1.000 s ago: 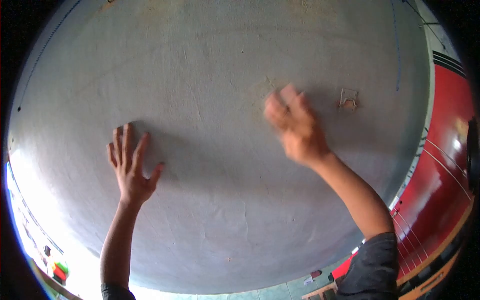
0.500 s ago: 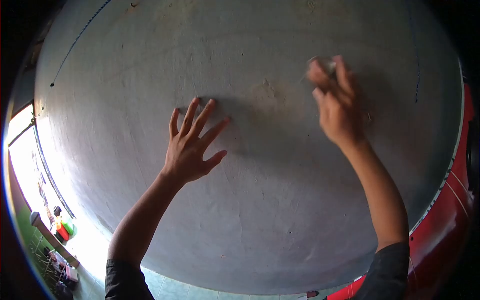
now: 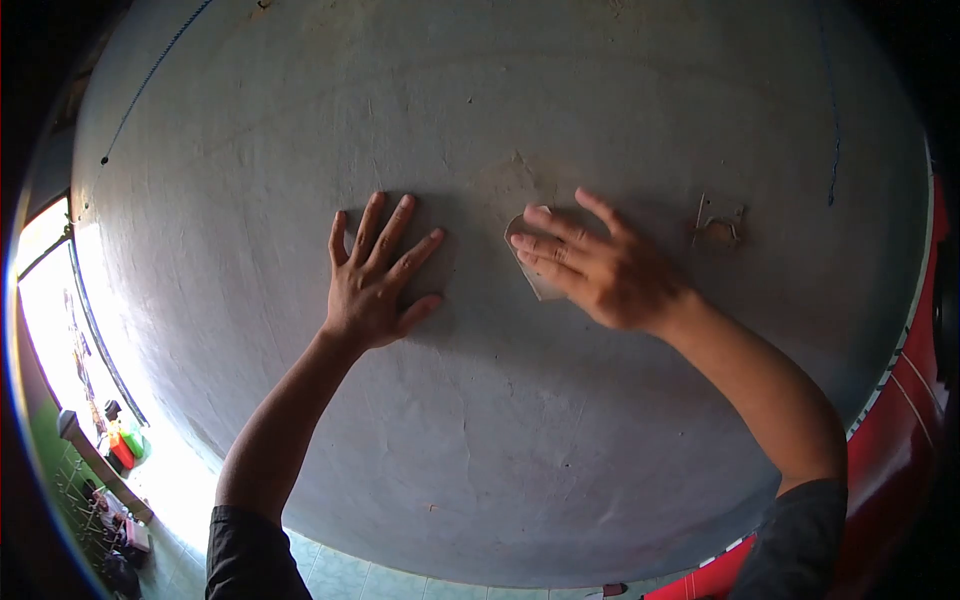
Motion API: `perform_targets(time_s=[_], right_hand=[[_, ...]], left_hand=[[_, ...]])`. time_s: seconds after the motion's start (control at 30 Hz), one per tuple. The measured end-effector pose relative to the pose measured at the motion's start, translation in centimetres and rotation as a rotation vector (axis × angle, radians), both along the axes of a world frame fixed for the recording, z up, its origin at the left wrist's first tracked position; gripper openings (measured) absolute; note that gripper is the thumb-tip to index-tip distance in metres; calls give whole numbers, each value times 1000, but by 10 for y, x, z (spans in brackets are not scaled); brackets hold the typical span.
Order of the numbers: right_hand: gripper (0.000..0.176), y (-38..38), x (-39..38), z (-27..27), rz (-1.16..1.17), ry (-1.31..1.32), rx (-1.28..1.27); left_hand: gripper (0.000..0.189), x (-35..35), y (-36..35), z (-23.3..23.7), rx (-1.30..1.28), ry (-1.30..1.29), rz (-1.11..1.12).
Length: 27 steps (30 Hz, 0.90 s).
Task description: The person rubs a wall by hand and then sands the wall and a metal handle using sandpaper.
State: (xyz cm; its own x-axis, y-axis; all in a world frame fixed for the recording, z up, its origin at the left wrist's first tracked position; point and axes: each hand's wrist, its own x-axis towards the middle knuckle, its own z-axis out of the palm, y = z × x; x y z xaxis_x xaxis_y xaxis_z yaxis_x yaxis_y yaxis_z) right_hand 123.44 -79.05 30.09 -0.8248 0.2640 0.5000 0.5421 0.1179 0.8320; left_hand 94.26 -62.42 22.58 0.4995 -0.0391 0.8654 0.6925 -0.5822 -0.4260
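Metal bracket: the metal bracket [image 3: 725, 212] is fixed to a grey wall [image 3: 480, 430].
Pale sheet: the pale sheet [image 3: 541, 287] is left of the bracket and slightly below it, between the wall and the fingers over it; its lower corner and left edge show.
Right hand: the right hand [image 3: 610, 265] reaches in just left of the bracket, back toward the camera, fingers stretched over the sheet and pointing away from the bracket.
Right grip: the fingers are spaced apart, one lifted away from the others; the thumb is hidden, so I cannot tell whether the sheet is pinched or only covered.
Left hand: the left hand [image 3: 370, 295] is well left of the bracket, beyond the sheet, palm to the wall, fingertips up.
Left grip: wide, fingers and thumb fanned out, nothing seen in it.
Stained patch: a brownish stained patch [image 3: 520, 178] lies left of the bracket and a little higher, above the sheet.
Blue cords: one blue cord [image 3: 835, 140] hangs to the right of the bracket; another blue cord [image 3: 150, 80] slants down far to its left.
Red surface: a glossy red surface [image 3: 890, 480] stands below and right of the bracket.
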Motion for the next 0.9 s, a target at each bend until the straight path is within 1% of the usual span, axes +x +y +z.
perform_targets(time_s=[0.07,0.1,0.2,0.23,0.33,0.43,0.53,0.6,0.67,0.7,0.77,0.8,0.83,0.9], right_hand=[[38,-5,6,29,-44,9,120],[38,-6,14,43,-68,180,218],[38,-1,15,40,-55,212,293],[35,-1,5,20,-91,139,175],[33,6,5,11,41,-48,-49],[30,-4,23,69,-4,186,316],[31,2,14,52,-28,187,306],[34,10,9,23,-13,71,16],[39,21,14,12,60,-54,-226],[37,19,19,27,-3,-52,-82],[36,12,31,65,-49,210,165],[35,13,34,74,-68,340,285],[33,17,30,69,-83,329,331],[33,34,24,37,29,108,20]], left_hand=[[79,0,0,-1,-26,-3,-17],[79,0,1,-1,-31,-6,-9],[78,-2,4,-5,-45,-16,-28],[78,-3,6,-5,-44,-19,-42],[79,-4,6,-6,-41,-13,-30],[79,-1,3,-5,-50,-14,-6],[79,-2,6,-9,-50,-11,-30],[79,-1,7,-10,-75,-3,-24],[77,0,10,-13,-90,23,0],[75,1,12,-18,-93,43,22],[75,1,14,-20,-100,61,46],[75,1,15,-22,-111,64,46],[76,0,15,-22,-122,70,47],[79,-2,17,-21,-152,67,15]])
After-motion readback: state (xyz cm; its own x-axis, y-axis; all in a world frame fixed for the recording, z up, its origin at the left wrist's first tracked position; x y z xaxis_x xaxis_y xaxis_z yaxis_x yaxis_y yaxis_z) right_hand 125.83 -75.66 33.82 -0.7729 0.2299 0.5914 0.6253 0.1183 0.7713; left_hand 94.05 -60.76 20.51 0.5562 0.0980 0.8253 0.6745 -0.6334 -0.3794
